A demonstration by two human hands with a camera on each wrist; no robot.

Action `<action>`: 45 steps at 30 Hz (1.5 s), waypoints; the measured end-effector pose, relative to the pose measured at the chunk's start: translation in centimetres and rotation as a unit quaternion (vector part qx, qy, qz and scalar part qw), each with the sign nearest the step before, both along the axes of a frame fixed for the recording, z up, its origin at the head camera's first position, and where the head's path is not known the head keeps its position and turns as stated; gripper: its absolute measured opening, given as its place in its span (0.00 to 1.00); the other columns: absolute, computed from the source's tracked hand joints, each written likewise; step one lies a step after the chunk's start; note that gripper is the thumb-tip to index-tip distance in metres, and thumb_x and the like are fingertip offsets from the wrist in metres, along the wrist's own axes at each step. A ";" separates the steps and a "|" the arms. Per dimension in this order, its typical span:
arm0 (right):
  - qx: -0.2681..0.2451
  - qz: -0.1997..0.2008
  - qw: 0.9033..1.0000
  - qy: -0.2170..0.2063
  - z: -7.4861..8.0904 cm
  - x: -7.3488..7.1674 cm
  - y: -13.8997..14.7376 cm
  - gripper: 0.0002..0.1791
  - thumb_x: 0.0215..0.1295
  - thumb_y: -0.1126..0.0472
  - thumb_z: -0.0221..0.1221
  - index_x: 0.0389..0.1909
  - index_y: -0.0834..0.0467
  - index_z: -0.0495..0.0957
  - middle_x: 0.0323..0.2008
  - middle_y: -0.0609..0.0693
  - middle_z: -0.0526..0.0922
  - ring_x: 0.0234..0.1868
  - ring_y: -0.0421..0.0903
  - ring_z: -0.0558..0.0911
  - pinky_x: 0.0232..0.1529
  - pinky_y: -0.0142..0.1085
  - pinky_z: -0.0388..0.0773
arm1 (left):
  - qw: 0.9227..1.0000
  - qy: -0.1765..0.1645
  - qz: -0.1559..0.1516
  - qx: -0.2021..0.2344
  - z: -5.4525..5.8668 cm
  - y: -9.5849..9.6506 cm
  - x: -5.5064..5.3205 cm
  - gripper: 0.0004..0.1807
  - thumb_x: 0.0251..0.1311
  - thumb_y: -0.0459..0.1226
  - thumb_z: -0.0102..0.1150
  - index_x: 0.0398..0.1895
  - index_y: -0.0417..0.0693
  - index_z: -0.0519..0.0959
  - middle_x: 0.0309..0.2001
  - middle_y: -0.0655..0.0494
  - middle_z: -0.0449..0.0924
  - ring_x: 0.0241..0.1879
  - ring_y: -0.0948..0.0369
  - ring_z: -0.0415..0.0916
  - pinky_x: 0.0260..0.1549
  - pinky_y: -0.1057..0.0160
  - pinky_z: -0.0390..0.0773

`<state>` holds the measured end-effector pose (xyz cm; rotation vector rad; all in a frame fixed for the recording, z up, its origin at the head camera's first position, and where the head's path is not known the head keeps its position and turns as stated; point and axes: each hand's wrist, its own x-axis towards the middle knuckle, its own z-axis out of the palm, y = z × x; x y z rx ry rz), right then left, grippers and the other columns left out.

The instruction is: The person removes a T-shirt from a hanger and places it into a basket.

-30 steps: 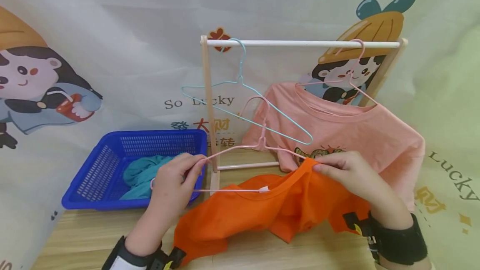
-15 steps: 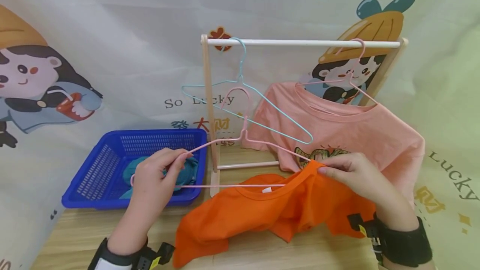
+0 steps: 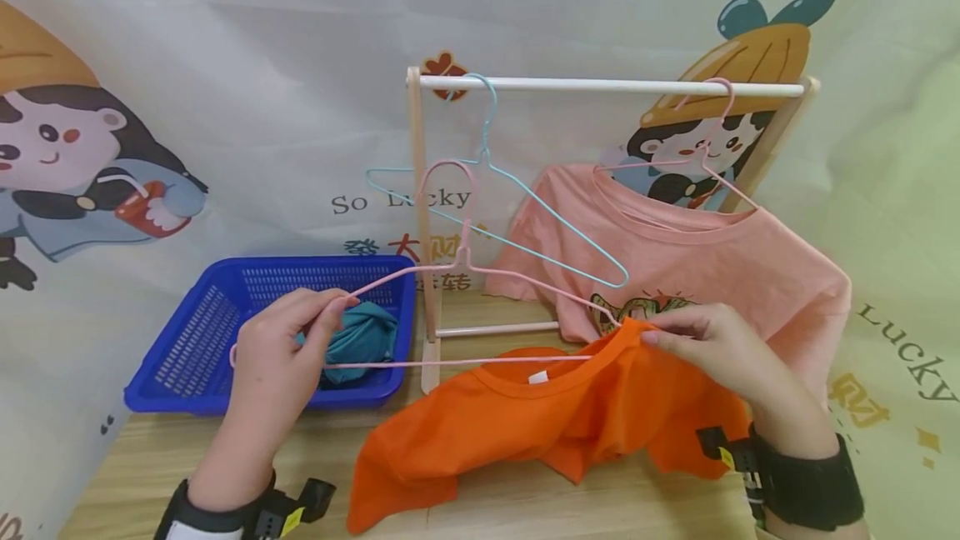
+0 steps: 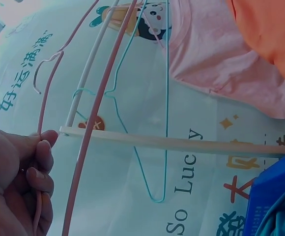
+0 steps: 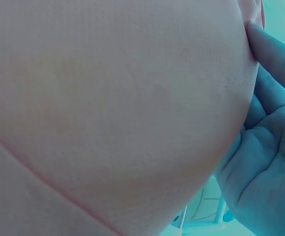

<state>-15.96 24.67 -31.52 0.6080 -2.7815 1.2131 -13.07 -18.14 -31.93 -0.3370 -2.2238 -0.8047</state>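
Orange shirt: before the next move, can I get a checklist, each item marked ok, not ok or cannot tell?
1. Left hand gripping held hanger: ok.
2. Right hand pinching orange shirt at its shoulder: ok.
3. Held hanger's right side into the neck opening: ok.
4. Its right tip properly seated: cannot tell, cloth hides it.
5. Its left side inside orange shirt: not ok, outside.
6. Bare stretch on rail: ok.
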 end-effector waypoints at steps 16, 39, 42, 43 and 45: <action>0.072 0.088 0.993 -0.029 -2.8 -0.3 -0.5 0.10 0.58 0.54 0.62 0.35 0.56 0.85 0.25 0.39 0.80 0.27 0.37 0.72 0.26 0.31 0.73 | 0.997 0.010 0.031 0.065 0.7 -1.4 0.3 0.09 0.62 0.37 0.56 0.38 0.46 0.85 0.27 0.60 0.77 0.27 0.71 0.67 0.24 0.78 0.65; 0.025 -0.009 0.939 0.343 0.5 0.6 -3.5 0.13 0.51 0.72 0.63 0.38 0.58 0.83 0.32 0.43 0.81 0.32 0.39 0.73 0.35 0.28 0.70 | 0.996 0.013 -0.083 0.034 -1.8 3.2 -0.8 0.09 0.61 0.36 0.57 0.41 0.50 0.84 0.30 0.67 0.79 0.29 0.69 0.70 0.21 0.68 0.70; -0.017 -0.023 0.932 0.362 0.5 0.4 -3.2 0.13 0.49 0.75 0.63 0.35 0.58 0.84 0.30 0.43 0.81 0.31 0.36 0.72 0.33 0.23 0.67 | 0.994 0.024 -0.091 0.061 -1.7 3.4 -0.8 0.16 0.61 0.35 0.57 0.52 0.49 0.80 0.44 0.65 0.80 0.44 0.66 0.74 0.37 0.69 0.76; -0.022 -0.028 0.929 0.369 0.6 0.3 -3.1 0.13 0.48 0.76 0.64 0.34 0.59 0.84 0.30 0.43 0.81 0.30 0.35 0.71 0.32 0.23 0.66 | 0.992 0.038 -0.090 0.079 -1.3 3.5 -0.6 0.18 0.61 0.34 0.57 0.55 0.47 0.78 0.49 0.62 0.78 0.50 0.64 0.73 0.43 0.68 0.74; -0.030 -0.047 0.924 0.378 1.1 0.3 -2.9 0.12 0.48 0.76 0.64 0.33 0.59 0.84 0.27 0.43 0.80 0.29 0.34 0.70 0.30 0.23 0.65 | 0.988 0.063 -0.080 0.117 -1.0 3.4 -0.4 0.24 0.60 0.33 0.57 0.62 0.46 0.72 0.59 0.60 0.71 0.59 0.60 0.65 0.54 0.64 0.67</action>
